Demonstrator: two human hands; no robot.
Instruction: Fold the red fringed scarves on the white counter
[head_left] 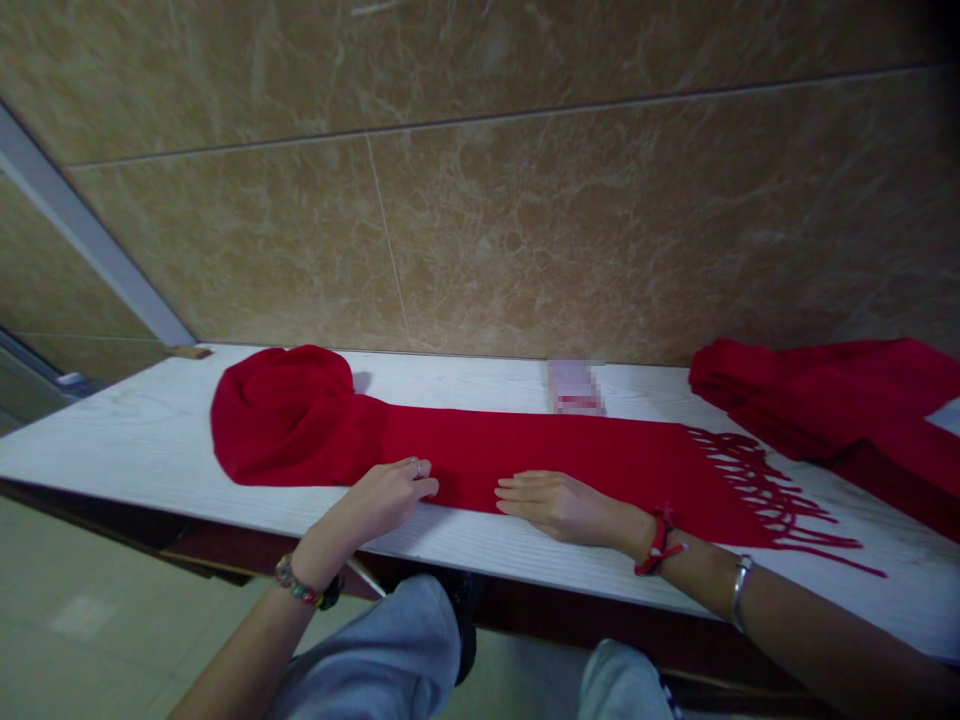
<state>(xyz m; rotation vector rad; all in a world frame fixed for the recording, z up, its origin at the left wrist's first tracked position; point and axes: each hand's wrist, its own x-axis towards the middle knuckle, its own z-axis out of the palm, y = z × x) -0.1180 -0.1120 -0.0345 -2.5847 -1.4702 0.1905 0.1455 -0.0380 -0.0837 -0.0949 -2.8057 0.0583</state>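
Note:
A red scarf (pixel 570 445) lies lengthwise on a white wood-grain table, its strip flat and its left end gathered into a rounded heap. Knotted fringe (pixel 757 490) spreads from its right end. At the near edge, beside the heap, my left hand (pixel 386 500) has its fingers curled, closed on the cloth; the fingertips are partly hidden. My right hand (pixel 559 505) rests palm down farther right, fingers stretched out flat on the scarf, holding nothing.
More folded red cloth (pixel 832 395) lies at the table's right. A small, blurred pale packet (pixel 574 388) sits behind the scarf, near the tiled wall (pixel 525 230). A small brown block (pixel 187 352) is at the back left corner. The white table's (pixel 97 440) front edge runs close to my knees.

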